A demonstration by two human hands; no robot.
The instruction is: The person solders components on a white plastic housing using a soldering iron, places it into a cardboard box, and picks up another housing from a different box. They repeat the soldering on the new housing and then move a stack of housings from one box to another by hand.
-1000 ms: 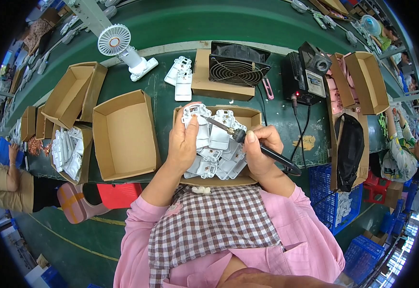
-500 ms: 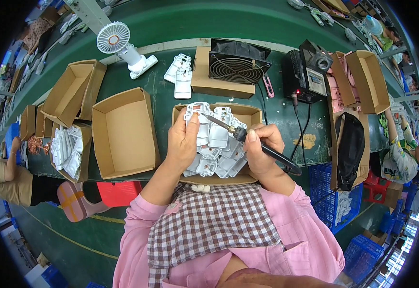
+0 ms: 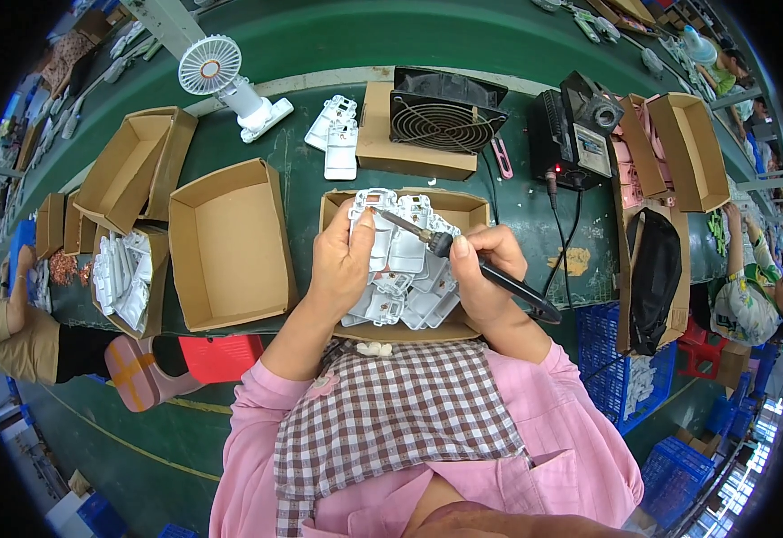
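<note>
Green worktop (image 3: pixel 535 224), item: carton of white plastic parts (image 3: pixel 409 260). Over that carton your left hand (image 3: pixel 342 260) is gripping one white part (image 3: pixel 382 235); your right hand (image 3: pixel 481 269) is holding the soldering iron (image 3: pixel 490 273), its tip now touching nearer the part's top than a second ago.

This was a factory assembly line: a long green workbench (image 3: pixel 320 36) carried open brown cardboard boxes (image 3: pixel 226 242) of white moulded plastic parts (image 3: pixel 122 278), a black soldering station (image 3: pixel 575 134), a black extraction fan (image 3: pixel 445 117), and blue plastic crates (image 3: pixel 625 377) stood alongside.
</note>
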